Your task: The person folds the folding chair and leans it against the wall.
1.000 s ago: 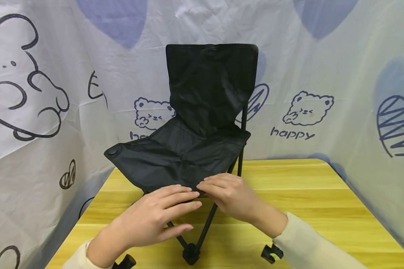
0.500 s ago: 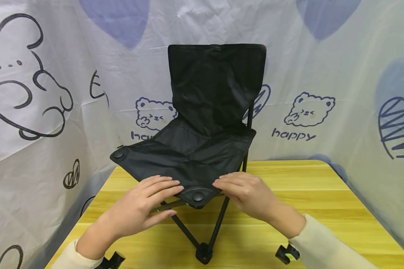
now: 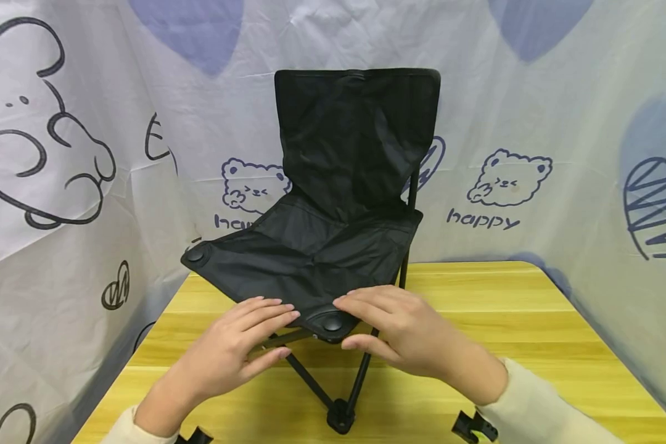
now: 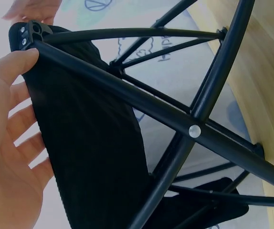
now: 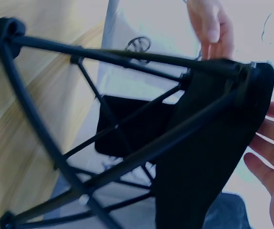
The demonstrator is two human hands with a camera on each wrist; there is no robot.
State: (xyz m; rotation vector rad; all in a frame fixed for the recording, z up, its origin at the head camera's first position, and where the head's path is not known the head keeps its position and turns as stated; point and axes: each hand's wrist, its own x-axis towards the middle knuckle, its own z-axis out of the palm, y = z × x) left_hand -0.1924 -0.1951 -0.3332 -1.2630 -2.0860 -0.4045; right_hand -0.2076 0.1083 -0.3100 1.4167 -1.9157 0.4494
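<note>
A black folding camp chair [image 3: 357,142] stands on the table, with its fabric seat [image 3: 305,265] spread and one corner toward me. My left hand [image 3: 222,351] lies along the left side of that corner, its straight fingers on the fabric and its thumb lower, under the edge. On the other side, my right hand [image 3: 416,330] has its extended fingertips at the seat edge, thumb apart. A round black cap [image 3: 332,322] shows between the hands. From beneath, the left wrist view shows crossed black tubes [image 4: 127,93] meeting a corner bracket [image 4: 32,36] near the left thumb.
The wood-grain table [image 3: 505,320] extends under and around the chair. Behind and beside it hangs a pale cloth [image 3: 577,185] with bear drawings. The chair's front foot [image 3: 340,416] stands on the table near me. Black wrist-camera mounts [image 3: 473,427] show below the sleeves.
The chair has turned and shifted slightly right, bringing its capped front corner out between the hands. My right hand then moved slightly left and its thumb spread. My left hand moved back left off the corner.
</note>
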